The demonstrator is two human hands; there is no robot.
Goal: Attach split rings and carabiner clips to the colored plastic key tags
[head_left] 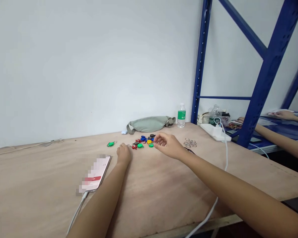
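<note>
Several small round tags in red, blue, yellow, black and green lie in a pile, with a yellow tag and a green tag among them. My right hand hovers at the pile's right side, fingers curled and apart, beside another green tag. On the pile's left, my left hand rests low on the table near some small metal pieces; what its fingers hold, if anything, is hidden. A separate green tag with a ring lies further left. Metal rings sit right of my right hand.
A phone with a cable lies at left. Behind the pile are a grey-green waist bag and a water bottle. A power strip with a white cable stands by the blue rack. Other people's arms show at far right.
</note>
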